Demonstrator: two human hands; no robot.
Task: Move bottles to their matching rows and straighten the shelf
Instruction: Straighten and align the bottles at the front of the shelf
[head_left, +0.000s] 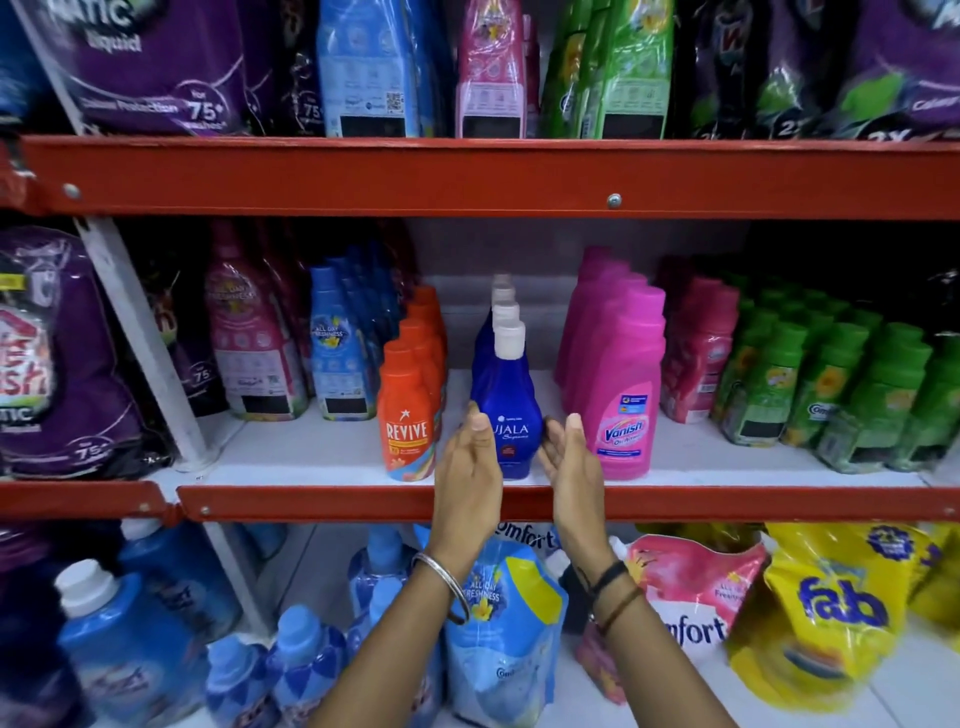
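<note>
Two open palms, left hand (470, 462) and right hand (571, 457), flank the front blue plastic white-capped bottle (506, 410), seemingly squaring its row; next, likely a gentle inward press.

On the top shelf (467, 176), refill pouches stand along the front edge: a purple pouch (156, 67) at the left end, then a blue pouch (363, 67), a pink pouch (491, 73), green pouches (623, 67) and dark pouches (810, 67) toward the right end. On the bottom shelf (909, 691), a yellow "fab" pouch (831, 613) leans at the right, just beside a pink "Comfort" pouch (691, 587). A light-blue pouch (498, 623) stands near the middle.
</note>
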